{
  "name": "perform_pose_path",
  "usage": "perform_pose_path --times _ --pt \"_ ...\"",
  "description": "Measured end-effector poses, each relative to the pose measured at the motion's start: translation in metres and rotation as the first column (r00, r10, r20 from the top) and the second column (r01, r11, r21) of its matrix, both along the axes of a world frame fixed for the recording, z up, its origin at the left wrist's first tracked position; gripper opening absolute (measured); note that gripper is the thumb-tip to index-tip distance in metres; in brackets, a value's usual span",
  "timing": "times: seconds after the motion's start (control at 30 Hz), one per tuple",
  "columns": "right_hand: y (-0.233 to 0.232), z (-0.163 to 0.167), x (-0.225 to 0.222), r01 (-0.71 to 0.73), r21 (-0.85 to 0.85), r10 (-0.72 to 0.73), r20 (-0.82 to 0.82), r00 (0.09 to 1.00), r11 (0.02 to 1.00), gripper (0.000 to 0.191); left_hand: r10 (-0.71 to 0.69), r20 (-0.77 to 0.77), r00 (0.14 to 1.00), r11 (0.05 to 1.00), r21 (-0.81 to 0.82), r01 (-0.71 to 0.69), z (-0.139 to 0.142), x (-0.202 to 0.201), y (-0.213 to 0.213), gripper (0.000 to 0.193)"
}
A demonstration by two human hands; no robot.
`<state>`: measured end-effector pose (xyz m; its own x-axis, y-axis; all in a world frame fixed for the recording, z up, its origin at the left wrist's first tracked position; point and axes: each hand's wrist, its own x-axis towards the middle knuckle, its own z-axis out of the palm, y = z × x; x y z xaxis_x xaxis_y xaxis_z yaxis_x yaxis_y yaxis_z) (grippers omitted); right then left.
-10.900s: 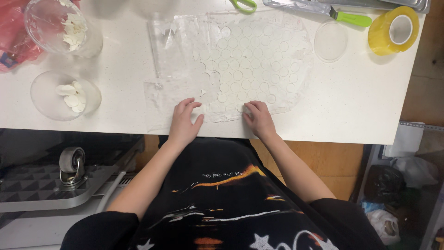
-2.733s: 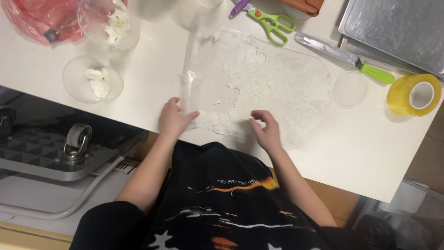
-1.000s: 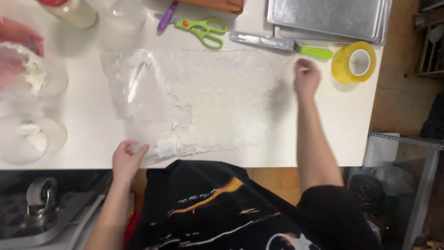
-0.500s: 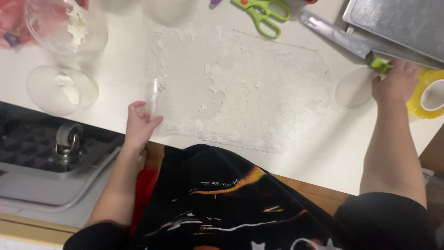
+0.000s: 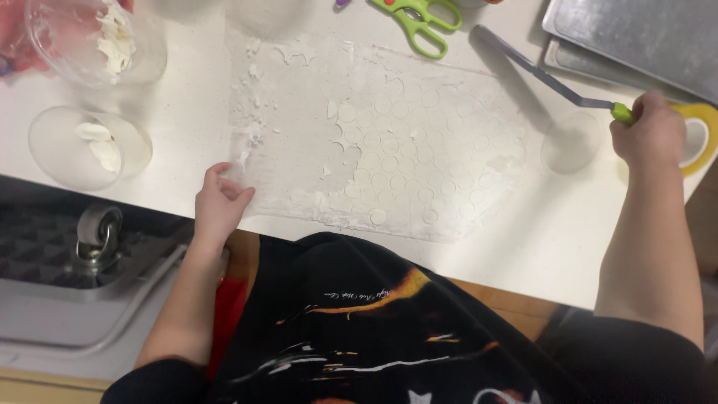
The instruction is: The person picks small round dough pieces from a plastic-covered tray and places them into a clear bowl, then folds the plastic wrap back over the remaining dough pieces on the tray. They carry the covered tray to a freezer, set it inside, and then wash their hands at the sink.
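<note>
Spatula [image 5: 550,77]: green handle gripped in closed right hand [image 5: 649,136], blade lifted over the dough sheet [image 5: 389,142]. Left hand [image 5: 219,203] pinches the sheet's near left corner. Yellow tape roll [image 5: 699,135] just beyond right hand; round cutter [image 5: 571,142] beside it.

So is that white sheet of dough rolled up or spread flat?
Spread flat: the dough sheet lies open on the table, covered in cut circles.

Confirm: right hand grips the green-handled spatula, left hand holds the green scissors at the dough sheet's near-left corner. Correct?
Not quite. In the head view the left hand holds the clear plastic film at that corner; the green scissors lie untouched at the table's far edge. The right hand does grip the green-handled spatula.
</note>
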<state>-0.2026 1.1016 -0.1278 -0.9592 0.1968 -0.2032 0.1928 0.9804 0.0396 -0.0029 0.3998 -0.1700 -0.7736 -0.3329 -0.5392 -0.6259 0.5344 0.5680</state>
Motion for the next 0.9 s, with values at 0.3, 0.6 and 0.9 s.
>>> perform_pose_path --times 0.3,0.6,0.9 --pt "-0.151 -0.019 0.269 0.446 -0.669 -0.417 0.218 0.882 0.595 0.029 -0.376 -0.458 0.805 0.903 -0.375 0.208 0.003 0.012 -0.024 0.074" --pt "-0.415 -0.030 0.427 0.581 -0.618 -0.427 0.397 0.812 0.529 0.042 -0.706 -0.476 0.524 0.678 -0.241 0.694 -0.003 -0.055 -0.013 0.050" --pt "-0.504 -0.049 0.451 0.714 -0.527 -0.606 0.402 0.687 0.460 0.049 -0.902 -0.382 0.202 0.325 -0.293 0.899 -0.017 -0.048 -0.038 0.077"
